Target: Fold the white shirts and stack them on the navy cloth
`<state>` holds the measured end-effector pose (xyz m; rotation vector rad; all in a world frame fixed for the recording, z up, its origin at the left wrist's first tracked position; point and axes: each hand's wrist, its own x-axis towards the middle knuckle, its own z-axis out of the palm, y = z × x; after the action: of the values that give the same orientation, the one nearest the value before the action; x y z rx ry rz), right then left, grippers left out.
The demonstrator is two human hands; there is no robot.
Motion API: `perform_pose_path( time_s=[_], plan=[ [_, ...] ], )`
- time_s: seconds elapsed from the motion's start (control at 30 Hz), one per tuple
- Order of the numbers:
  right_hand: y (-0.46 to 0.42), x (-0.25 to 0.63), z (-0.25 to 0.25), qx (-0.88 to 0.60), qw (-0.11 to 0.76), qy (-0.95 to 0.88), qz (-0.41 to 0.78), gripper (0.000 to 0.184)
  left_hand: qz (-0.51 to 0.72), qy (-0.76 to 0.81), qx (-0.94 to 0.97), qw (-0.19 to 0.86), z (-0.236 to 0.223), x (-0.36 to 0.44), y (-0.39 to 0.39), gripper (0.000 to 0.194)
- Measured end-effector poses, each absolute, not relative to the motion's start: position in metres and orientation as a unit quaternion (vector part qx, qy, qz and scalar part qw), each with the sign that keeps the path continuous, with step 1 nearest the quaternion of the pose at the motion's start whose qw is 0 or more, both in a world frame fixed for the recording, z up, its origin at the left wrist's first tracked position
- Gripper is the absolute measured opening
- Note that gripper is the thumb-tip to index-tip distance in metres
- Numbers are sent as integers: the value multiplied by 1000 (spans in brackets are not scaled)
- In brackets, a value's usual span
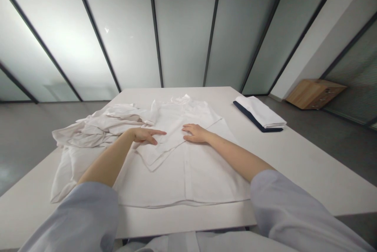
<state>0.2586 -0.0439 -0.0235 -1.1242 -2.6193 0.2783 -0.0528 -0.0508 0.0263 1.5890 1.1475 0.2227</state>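
Note:
A white button-front shirt (188, 177) lies spread flat on the white table (297, 165), with one part folded inward across its middle. My left hand (144, 135) rests on that folded layer, fingers extended and holding nothing. My right hand (196, 133) lies flat on the shirt a short way to the right, its fingers also not gripping. A crumpled heap of white cloth (97, 126) sits to the left of my left hand and touches the shirt.
A folded white cloth on a navy layer (259, 112) lies near the table's right edge. A low wooden drawer unit (315, 94) stands on the grey floor at the far right. Frosted glass panels with dark frames run behind the table.

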Motion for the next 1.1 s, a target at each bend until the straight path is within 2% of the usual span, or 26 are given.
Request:
perform_pose_path(
  time_s=[0.17, 0.23, 0.3, 0.4, 0.5, 0.8, 0.93, 1.1],
  plan=[
    [-36, 270, -28, -474, 152, -866, 43, 44, 118, 565, 737, 351, 22, -45, -25, 31],
    [-31, 278, -35, -554, 152, -818, 28, 52, 149, 553, 773, 272, 19, -31, -20, 33],
    [-27, 286, -43, -618, 141, -772, 37, 63, 168, 526, 803, 225, 11, -13, -20, 45],
    [-21, 295, -53, -654, 120, -743, 73, 77, 179, 499, 822, 208, -5, 16, -26, 63],
    [-14, 301, -53, -656, 105, -742, 94, 81, 157, 504, 828, 189, -21, 36, -32, 68],
    [-9, 307, -43, -645, 90, -755, 79, 76, 143, 507, 831, 179, -27, 43, -26, 69],
    [-9, 308, -40, -647, 60, -753, 104, 78, 76, 525, 834, 149, -19, 46, -26, 69],
    [-17, 308, -37, -639, 60, -766, 36, 69, 50, 572, 811, 113, -10, 63, -29, 55]
  ],
)
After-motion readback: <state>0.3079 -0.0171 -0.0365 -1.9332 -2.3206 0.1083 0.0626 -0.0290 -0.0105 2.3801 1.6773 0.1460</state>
